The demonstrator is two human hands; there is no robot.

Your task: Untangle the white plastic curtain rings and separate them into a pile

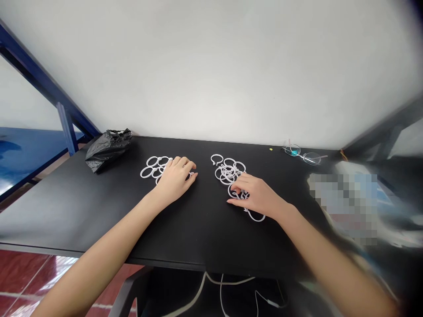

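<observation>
On the black table (99, 207) lie two groups of white plastic rings. My left hand (176, 178) rests palm down on the right end of the left group (152, 167), fingers slightly spread, covering some rings. My right hand (256, 196) lies over the near part of the right group (228, 169), its fingers curled among the rings; a ring loop (257, 216) shows from under the palm. Whether it grips a ring is hidden.
A crumpled black plastic bag (107, 149) sits at the table's back left. A pair of glasses (302, 154) lies at the back right by the white wall. A blurred patch covers things on the right. Cables (224, 286) hang below the front edge.
</observation>
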